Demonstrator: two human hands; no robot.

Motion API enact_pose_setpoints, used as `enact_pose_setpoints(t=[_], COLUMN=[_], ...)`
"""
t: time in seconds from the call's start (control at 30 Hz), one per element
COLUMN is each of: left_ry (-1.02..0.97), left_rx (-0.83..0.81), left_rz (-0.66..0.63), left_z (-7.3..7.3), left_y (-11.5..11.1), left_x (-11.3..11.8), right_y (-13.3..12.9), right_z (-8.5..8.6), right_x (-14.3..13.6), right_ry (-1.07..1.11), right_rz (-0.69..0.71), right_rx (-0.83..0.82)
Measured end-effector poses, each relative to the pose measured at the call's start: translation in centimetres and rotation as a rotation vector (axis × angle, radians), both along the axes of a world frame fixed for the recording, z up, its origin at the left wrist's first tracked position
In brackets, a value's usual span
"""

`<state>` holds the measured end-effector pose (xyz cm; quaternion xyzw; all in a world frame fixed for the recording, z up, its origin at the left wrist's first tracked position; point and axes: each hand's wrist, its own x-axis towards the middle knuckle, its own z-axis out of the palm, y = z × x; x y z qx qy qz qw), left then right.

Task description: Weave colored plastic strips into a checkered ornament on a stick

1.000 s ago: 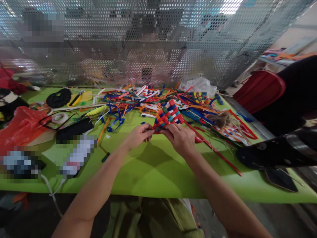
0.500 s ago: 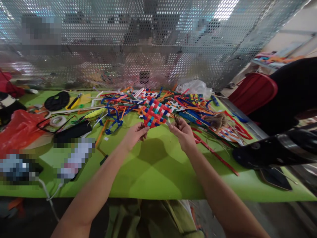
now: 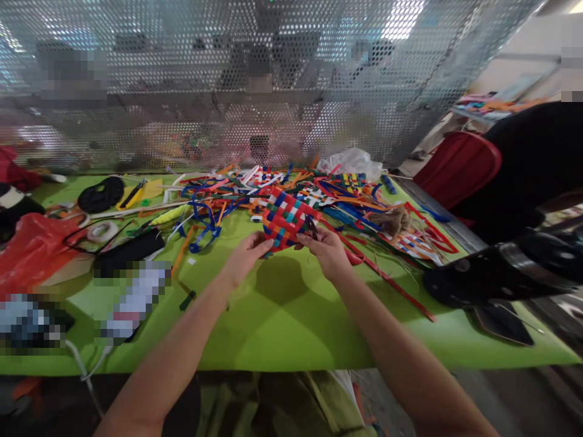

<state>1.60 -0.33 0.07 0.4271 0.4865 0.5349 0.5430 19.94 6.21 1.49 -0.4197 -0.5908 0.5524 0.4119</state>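
A small woven mat (image 3: pixel 286 218) of red, blue, white, green and orange strips is held up above the table, tilted towards me. My left hand (image 3: pixel 250 254) pinches its lower left corner between thumb and fingers. At the lower right edge, my right hand (image 3: pixel 324 246) is closed with its fingertips against the mat. A small dark pointed tool (image 3: pixel 312 226), perhaps scissors, sticks up from the right hand and overlaps the mat's right side. Behind the mat lies a heap of loose coloured strips (image 3: pixel 218 200).
The green table (image 3: pixel 291 334) also carries eyeglasses (image 3: pixel 82 240), a tape roll (image 3: pixel 102 230), a yellow-black cutter (image 3: pixel 133 194), a red plastic bag (image 3: pixel 36 249) and a twine bundle (image 3: pixel 394 220). A black cylindrical object (image 3: pixel 483 273) lies right. Perforated metal (image 3: pixel 182 133) stands behind; a person in black (image 3: pixel 537 158) is at right.
My right hand has moved left and inward, bringing the dark tool from beside the mat to across its right side. The mat has turned slightly and sits a little lower in view.
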Motion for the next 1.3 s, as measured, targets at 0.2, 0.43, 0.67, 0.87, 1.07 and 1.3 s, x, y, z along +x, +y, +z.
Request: enact_pose_setpoints(t=[0.2, 0.43, 0.67, 0.87, 1.07, 1.3], left_ry=[-0.036, -0.071, -0.151, -0.257, -0.142, -0.184], left_rx=[0.075, 0.054, 0.043, 0.04, 0.116, 0.119], left_rz=[0.207, 0.287, 0.256, 0.268, 0.305, 0.312], left_z=[0.5, 0.2, 0.4, 0.2, 0.7, 0.5], left_y=[0.4, 0.4, 0.2, 0.3, 0.2, 0.2], left_x=[-0.9, -1.0, -0.8, -0.9, -1.0, -0.9], right_y=[-0.1, 0.3, -0.2, -0.7, -0.1, 0.2], right_z=[0.0, -0.2, -0.2, 0.2, 0.5, -0.3], right_x=[-0.1, 0.1, -0.1, 0.0, 0.3, 0.3], right_ry=[-0.05, -0.048, 0.004, 0.021, 0.078, 0.116], right_rz=[0.068, 0.088, 0.137, 0.102, -0.021, -0.024], right_rx=[0.021, -0.011, 0.036, 0.034, 0.008, 0.021])
